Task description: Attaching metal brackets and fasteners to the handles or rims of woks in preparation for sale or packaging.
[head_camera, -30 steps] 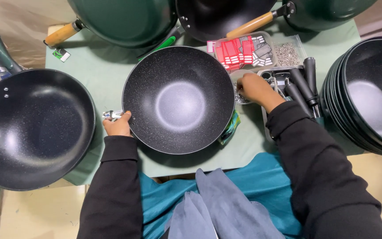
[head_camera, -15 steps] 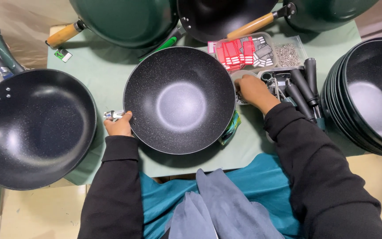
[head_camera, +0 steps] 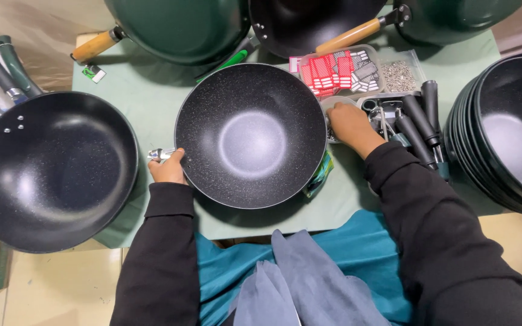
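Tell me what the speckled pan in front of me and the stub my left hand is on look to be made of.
The pan looks like metal with a dark non-stick coating: matte black, fine pale speckles, a soft glare at its centre. The stub at its rim under the left hand is shiny and silver, probably bare or plated metal; little of it shows, so that is uncertain.

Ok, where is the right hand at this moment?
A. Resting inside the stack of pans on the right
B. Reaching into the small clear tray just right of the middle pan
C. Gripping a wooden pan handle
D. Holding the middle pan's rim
B: the right hand reaches into the small clear tray beside the middle pan, while the left hand holds that pan's metal stub at its left rim.
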